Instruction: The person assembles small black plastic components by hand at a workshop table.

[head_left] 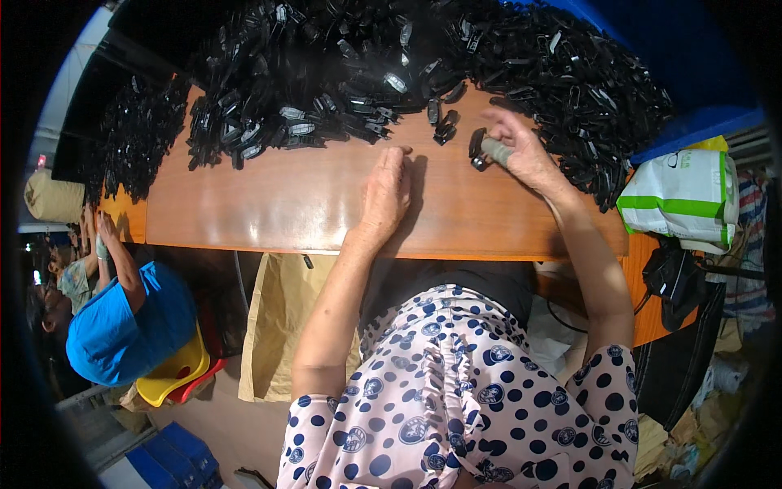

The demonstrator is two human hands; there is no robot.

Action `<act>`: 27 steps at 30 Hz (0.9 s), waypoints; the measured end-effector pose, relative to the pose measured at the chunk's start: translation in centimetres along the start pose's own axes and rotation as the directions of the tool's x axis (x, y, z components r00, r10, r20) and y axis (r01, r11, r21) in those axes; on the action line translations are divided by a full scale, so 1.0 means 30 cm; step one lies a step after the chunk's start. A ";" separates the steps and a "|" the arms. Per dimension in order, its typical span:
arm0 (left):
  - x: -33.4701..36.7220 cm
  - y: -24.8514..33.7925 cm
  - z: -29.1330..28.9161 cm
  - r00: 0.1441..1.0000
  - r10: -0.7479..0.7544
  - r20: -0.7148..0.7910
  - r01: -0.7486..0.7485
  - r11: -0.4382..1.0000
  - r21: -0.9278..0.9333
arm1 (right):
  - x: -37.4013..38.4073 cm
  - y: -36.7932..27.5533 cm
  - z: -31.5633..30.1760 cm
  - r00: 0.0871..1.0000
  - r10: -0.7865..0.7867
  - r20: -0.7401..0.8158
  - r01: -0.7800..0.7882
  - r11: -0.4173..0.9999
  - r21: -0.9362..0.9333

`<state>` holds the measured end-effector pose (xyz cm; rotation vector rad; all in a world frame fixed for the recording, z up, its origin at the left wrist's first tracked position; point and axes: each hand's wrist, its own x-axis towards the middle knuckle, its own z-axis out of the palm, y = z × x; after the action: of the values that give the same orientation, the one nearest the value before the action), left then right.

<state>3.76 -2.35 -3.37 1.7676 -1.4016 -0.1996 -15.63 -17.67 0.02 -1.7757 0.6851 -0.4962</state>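
Observation:
My left hand [386, 194] is over the brown tabletop, turned edge-on, with its fingers curled together. Whatever it may hold is hidden. To its right, my right hand [525, 156] has its fingers spread apart, and a greyish wrap covers its thumb. Just beside that thumb is a small black plastic clip-like piece [477, 147]; I cannot tell whether they touch. Between my hands and a little farther off, another black piece [445, 128] lies on the table. Beyond them spreads a big heap of similar black pieces [342, 77], some with shiny faces.
The heap curves along the far side of the wooden table [269, 204]. At the right stands a white-and-green bag [680, 196] by a blue bin wall [700, 130]. A person in blue [130, 326] works at the left. A brown paper sack [281, 326] hangs below the table edge.

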 end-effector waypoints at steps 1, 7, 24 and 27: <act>0.006 0.004 -0.005 0.999 -0.023 -0.027 0.023 0.999 0.032 | -0.010 -0.024 -0.018 0.999 0.038 -0.035 -0.038 0.999 0.002; 0.107 0.041 -0.008 0.999 0.048 -0.015 -0.047 0.997 0.055 | -0.036 0.013 -0.032 0.998 -0.053 -0.030 0.039 0.935 -0.353; 0.183 0.022 -0.045 0.952 0.002 0.305 0.000 1.000 -0.008 | -0.125 -0.068 -0.067 0.957 0.068 0.283 0.068 0.893 -0.444; 0.094 0.026 -0.043 0.897 -0.262 0.355 0.391 0.845 -0.365 | -0.122 -0.034 -0.031 0.964 0.182 0.195 -0.129 0.958 -0.257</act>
<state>4.96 -4.13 -1.01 1.6295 -1.1197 -0.9243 -18.73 -15.66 1.28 -1.9488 0.7484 -0.1103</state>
